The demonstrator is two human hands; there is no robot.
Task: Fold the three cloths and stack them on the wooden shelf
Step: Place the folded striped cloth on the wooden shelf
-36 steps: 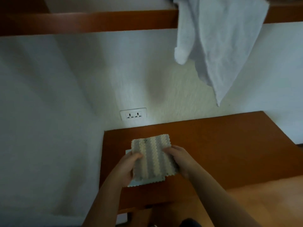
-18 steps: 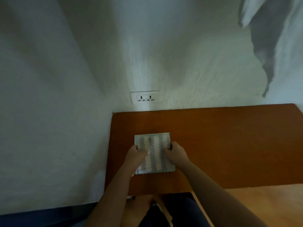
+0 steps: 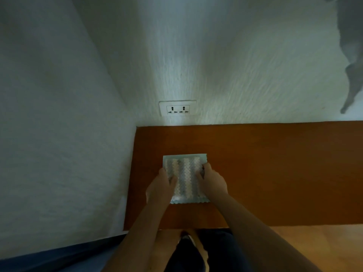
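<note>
Placement of the striped cloth (image 3: 183,177) is the step in hand. A second ago it was held tilted and slightly askew over the pale cloth (image 3: 184,155); it now lies flat on top, squared up, with only a thin rim of the pale cloth showing along the far and near edges. The two-cloth stack sits on the wooden shelf (image 3: 275,163), towards its left end and near the corner of the wall, below the wall socket (image 3: 177,110). The left hand (image 3: 160,188) grasps the left edge of the striped cloth with the thumb lying on top; the right hand (image 3: 213,180) grasps the right edge, fingers curled round it. Neither hand has let go, so the placement is judged not quite finished. The view has also dropped: the grey towel (image 3: 351,46), earlier seen draped from a higher ledge, now shows only as a hanging tail at the top right, well apart from the stack and unfolded. Assessment: two of three cloths are folded and stacked; the towel remains to be fetched, folded and added. Risk noted: withdrawing the hands carelessly could drag the top cloth out of line.
</note>
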